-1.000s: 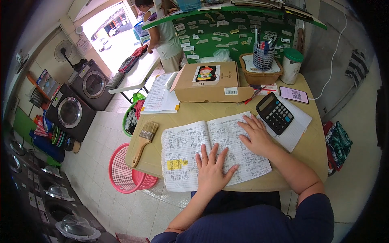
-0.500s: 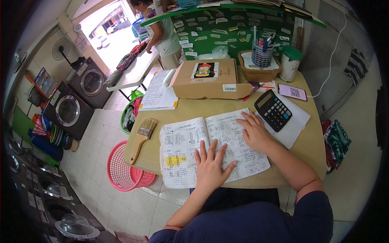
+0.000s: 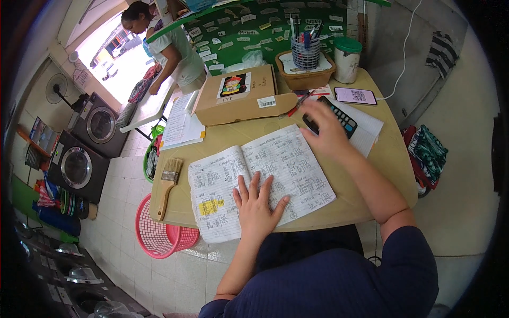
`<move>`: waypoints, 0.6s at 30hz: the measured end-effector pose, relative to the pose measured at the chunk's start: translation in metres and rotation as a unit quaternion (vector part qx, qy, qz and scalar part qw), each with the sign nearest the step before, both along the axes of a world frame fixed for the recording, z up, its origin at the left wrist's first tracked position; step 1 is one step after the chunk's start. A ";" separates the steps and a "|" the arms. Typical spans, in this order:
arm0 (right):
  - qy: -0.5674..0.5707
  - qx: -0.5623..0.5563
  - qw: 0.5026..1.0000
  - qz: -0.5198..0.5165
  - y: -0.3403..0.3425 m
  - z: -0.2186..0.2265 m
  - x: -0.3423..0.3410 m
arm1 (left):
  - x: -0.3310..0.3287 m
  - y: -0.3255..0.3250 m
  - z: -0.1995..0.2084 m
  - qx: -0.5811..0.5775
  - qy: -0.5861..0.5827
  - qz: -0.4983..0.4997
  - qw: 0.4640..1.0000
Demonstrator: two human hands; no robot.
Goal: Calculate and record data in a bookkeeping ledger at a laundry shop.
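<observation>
An open notebook with handwritten columns and a yellow highlighted patch lies on the table in front of me. My left hand rests flat on its lower middle, fingers spread. Above the black calculator is my right hand, smeared by motion, thumb apart from the fingers and nothing seen between them. It covers part of the calculator. Just beyond its fingertips, a red and dark pen lies beside the cardboard box. White paper sits under the calculator.
A flat paintbrush lies at the table's left edge. Behind are a pen cup in a basket, a green-lidded jar and a phone on a cable. A pink basket stands on the floor. Another person stands at a far table.
My right hand has lifted off the notebook's right page and moved up over the calculator toward the pen. My left hand stays on the notebook. The whole view has shifted.
</observation>
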State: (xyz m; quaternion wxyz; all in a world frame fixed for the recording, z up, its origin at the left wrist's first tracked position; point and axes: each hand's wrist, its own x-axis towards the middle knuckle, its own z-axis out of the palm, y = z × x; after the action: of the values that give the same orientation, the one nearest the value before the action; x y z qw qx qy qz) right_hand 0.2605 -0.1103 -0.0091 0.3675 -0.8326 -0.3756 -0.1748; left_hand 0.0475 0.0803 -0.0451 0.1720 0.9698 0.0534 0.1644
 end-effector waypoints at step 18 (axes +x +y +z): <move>0.028 -0.145 0.976 -0.161 -0.033 -0.030 0.036 | -0.001 -0.004 -0.001 0.007 -0.009 -0.002 1.000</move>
State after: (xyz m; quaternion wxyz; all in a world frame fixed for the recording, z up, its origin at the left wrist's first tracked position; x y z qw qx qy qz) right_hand 0.2961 -0.1431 -0.0392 0.2200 -0.9313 -0.2472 -0.1523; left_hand 0.0470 0.0766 -0.0459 0.1658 0.9696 0.0487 0.1730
